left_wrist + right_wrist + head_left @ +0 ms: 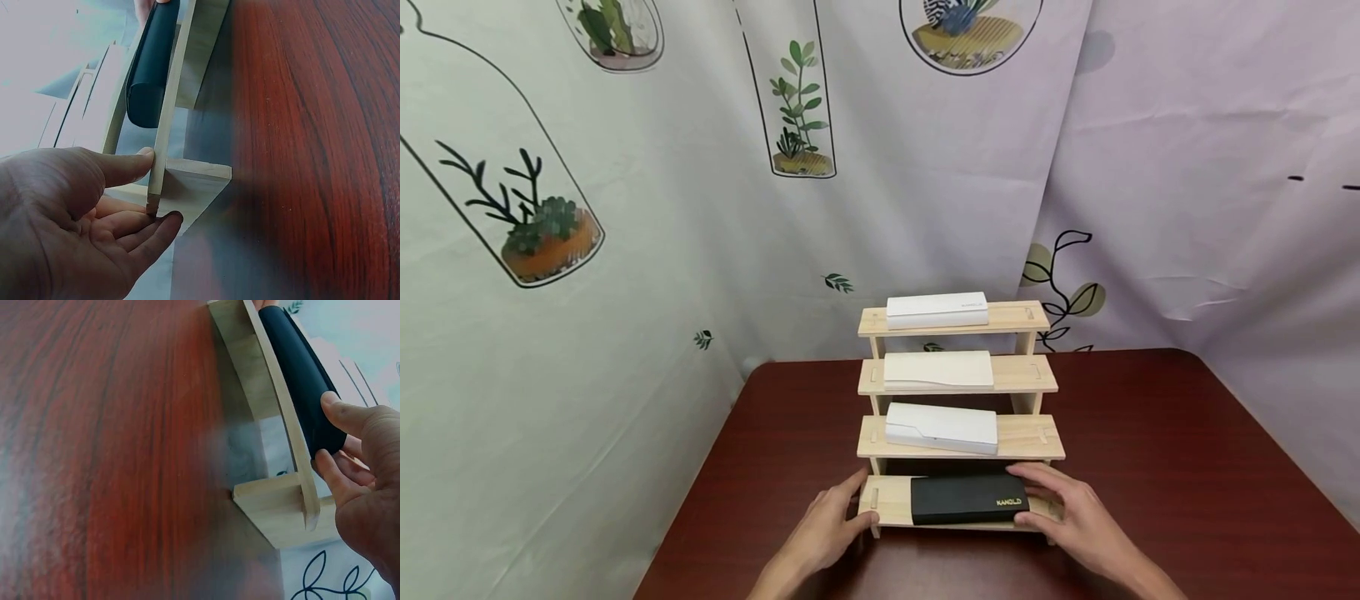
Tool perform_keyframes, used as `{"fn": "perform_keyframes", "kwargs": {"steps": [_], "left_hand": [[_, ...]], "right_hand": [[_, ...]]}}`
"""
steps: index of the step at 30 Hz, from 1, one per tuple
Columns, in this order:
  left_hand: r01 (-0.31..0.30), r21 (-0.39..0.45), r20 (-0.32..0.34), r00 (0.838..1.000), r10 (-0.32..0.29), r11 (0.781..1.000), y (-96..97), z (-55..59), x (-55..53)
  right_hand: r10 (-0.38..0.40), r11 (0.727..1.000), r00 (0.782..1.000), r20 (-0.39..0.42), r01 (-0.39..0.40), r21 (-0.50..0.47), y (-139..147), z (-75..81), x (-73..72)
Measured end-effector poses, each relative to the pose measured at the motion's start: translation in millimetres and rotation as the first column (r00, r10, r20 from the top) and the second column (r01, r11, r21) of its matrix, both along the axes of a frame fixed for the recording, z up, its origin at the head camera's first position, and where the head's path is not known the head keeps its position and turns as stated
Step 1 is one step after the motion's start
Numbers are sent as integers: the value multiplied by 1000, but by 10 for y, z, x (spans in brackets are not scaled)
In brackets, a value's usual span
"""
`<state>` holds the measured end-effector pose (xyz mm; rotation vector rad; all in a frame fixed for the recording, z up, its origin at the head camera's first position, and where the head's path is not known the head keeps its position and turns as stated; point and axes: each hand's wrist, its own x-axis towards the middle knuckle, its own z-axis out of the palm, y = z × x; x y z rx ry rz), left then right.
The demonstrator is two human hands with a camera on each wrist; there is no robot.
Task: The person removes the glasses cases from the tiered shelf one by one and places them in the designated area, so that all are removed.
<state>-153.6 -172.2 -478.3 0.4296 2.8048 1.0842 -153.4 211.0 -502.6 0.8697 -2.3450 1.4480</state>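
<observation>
Black case (966, 498) lies flat on the lowest shelf (891, 500), long side running left–right, gold lettering at its near right; bare wood shows to its left. R hand (1071, 512) has the case's right end btwn thumb & fingers: thumb at near corner, index at far edge, so grip's only as wide as the case is deep. Its forearm slants in from near right, wrist low, palm turned in. L hand (823, 525) pinches the shelf's left end, narrow grip, thumb by the near corner & other fingers curled round the end; doesn't touch the case. Forearm comes in from near left, mirroring the other.

Farther back, the shelf above (1033, 435) carries a white case w/ angled flap (942, 427); next up, a white case w/ wavy edge (937, 370); top, a slim white box (937, 311). Stand's on a dark red table (1150, 450), printed cloth (940, 217) behind.
</observation>
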Motion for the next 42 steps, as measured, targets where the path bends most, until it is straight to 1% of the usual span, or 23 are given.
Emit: {"fn": "perform_keyframes", "kwargs": {"steps": [4, 9, 12, 18, 23, 30, 32, 35, 37, 39, 42], "left_hand": [[-1, -3, 0, 1000, 1, 1000, 0, -2, -3], [-2, 7, 9, 1000, 2, 1000, -2, -8, -1], [-3, 12, 8, 1000, 3, 1000, -2, -4, -2], [-7, 17, 21, 1000, 6, 1000, 0, -3, -10], [-10, 21, 27, 1000, 10, 1000, 0, -5, -15], [-7, 27, 28, 1000, 6, 1000, -5, -5, -21], [-9, 19, 20, 1000, 9, 1000, -8, -7, -21], [-14, 3, 9, 1000, 14, 1000, -12, -10, -21], [-16, 0, 7, 1000, 16, 1000, -14, -13, -21], [-15, -3, 2, 1000, 15, 1000, -15, -18, -21], [-11, -5, -3, 1000, 11, 1000, -16, -27, -16]], "right_hand": [[11, 1000, 998, 58, -10, -9, 18, -17, 4], [38, 999, 997, 73, -35, -37, 33, -48, 3], [21, 1000, 999, 49, -21, -8, 39, -58, -1], [-32, 997, 999, -2, 32, 70, 49, -67, -7], [-65, 991, 995, -72, 72, 112, 36, -74, -17], [-69, 992, 987, -142, 83, 95, 51, -74, -1], [-56, 995, 987, -151, 68, 78, 68, -66, 7], [-12, 999, 990, -139, 17, 41, 104, -61, 24], [14, 1000, 993, -114, -12, 18, 138, -48, 49], [5, 1000, 997, -73, -4, 14, 184, -30, 84], [-48, 998, 999, -22, 49, 48, 283, 25, 158]]}}
